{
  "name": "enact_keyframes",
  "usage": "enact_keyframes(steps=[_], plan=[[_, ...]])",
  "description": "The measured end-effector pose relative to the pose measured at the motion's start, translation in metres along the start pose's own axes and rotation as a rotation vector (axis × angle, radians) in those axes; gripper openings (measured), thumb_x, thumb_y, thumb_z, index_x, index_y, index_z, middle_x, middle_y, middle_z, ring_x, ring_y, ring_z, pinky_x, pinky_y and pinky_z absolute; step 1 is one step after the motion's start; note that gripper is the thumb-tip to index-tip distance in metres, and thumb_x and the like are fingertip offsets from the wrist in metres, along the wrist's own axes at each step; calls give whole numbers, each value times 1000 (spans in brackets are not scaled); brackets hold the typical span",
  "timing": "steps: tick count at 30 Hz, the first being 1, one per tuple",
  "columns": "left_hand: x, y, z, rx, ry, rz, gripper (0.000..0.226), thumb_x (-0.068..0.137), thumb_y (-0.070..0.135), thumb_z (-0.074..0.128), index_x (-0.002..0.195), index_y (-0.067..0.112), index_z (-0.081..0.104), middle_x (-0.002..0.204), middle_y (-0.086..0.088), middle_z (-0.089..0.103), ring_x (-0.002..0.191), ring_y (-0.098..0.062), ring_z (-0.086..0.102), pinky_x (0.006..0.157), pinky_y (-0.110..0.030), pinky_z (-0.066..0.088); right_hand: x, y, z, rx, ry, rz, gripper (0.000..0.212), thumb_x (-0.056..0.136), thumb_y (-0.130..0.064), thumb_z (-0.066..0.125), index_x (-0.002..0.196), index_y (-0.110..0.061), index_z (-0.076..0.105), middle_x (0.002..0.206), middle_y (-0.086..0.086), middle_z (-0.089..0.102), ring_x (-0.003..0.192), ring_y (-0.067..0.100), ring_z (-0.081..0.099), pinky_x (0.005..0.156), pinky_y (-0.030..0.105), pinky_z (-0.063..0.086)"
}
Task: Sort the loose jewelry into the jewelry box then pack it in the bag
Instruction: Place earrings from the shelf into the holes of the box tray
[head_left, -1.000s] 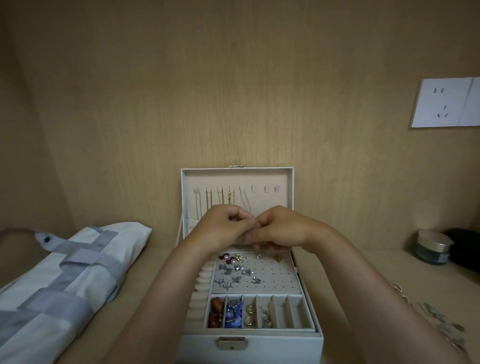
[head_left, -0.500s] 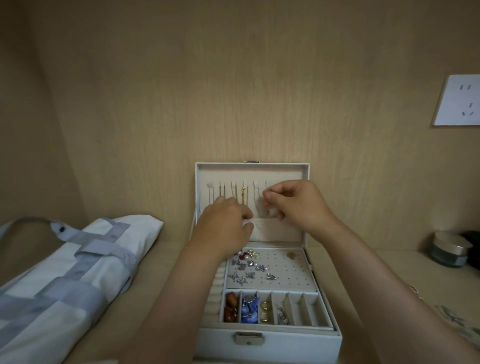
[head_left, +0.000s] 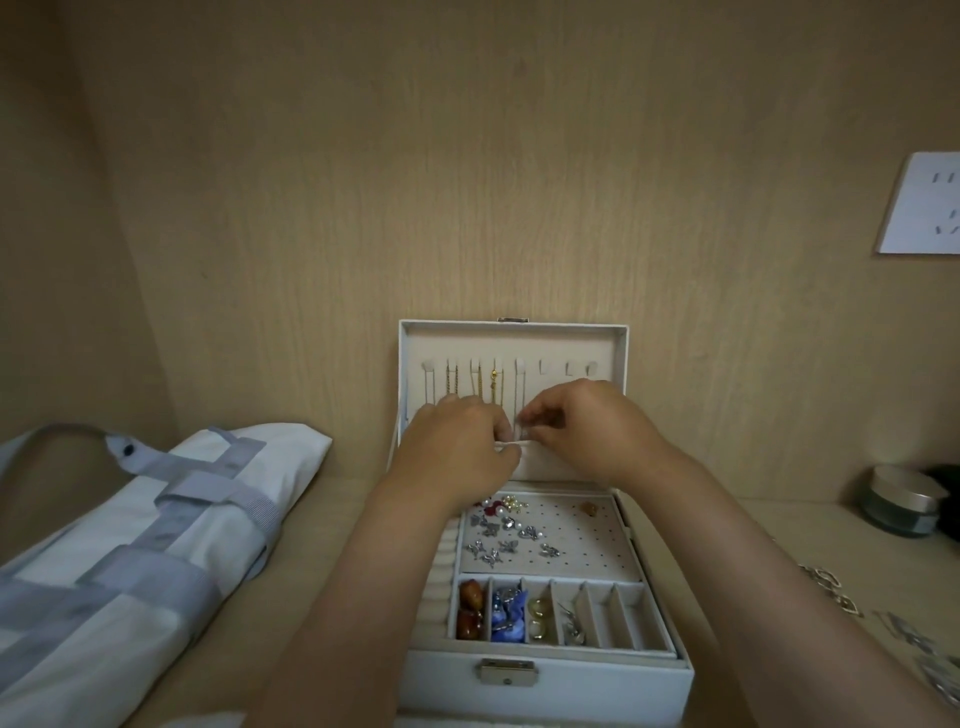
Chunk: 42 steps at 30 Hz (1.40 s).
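One white rectangular leatherette jewelry box (head_left: 545, 686) stands open beneath two hands, lid upright. The left hand (head_left: 457, 457) and right hand (head_left: 592, 431) meet at the lid, the left gripping the pale pocket rim (head_left: 511, 443), the right pinching a small pale item (head_left: 522, 431) too small to identify. Below the wrists lie six narrow slots (head_left: 628, 618), four filled. One white-and-grey fabric bag (head_left: 156, 545) lies left of the left hand, and loose silver jewelry (head_left: 831, 587) right of the right forearm.

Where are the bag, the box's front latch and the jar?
bag (head_left: 275, 457), head view, white fabric panel.
front latch (head_left: 507, 671), head view, middle of its metal plate.
jar (head_left: 906, 491), head view, its silver lid.
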<state>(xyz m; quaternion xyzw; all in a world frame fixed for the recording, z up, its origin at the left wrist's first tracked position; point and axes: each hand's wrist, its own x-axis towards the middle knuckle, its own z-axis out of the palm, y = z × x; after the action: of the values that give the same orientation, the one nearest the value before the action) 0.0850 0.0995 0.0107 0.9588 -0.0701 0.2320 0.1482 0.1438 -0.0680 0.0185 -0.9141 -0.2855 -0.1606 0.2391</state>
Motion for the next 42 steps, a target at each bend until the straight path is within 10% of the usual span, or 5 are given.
enact_keyframes(steps=[12,18,42], plan=[[2,17,-1,-84,40,56,28,91,45,59,114,31,67,105,12,64,105,-12,53,92,-37,47,-23,10,-26,96,-93,21,23,90,-27,70,113,-27,75,109,-11,73,100,0,65,93,24,51],[-1,58,12,-134,2,160,27,93,41,57,119,33,63,108,14,61,104,-8,51,87,-31,46,-66,61,-75,106,-27,114,18,90,-23,73,107,-30,75,95,-15,68,69,-19,55,70,8,38],[28,174,124,-53,-497,188,12,82,26,68,92,30,74,91,14,68,94,-10,65,83,-25,52,-135,173,-67,-24,-303,333,16,80,-21,75,93,-29,81,92,-13,76,86,4,69,86,32,58]])
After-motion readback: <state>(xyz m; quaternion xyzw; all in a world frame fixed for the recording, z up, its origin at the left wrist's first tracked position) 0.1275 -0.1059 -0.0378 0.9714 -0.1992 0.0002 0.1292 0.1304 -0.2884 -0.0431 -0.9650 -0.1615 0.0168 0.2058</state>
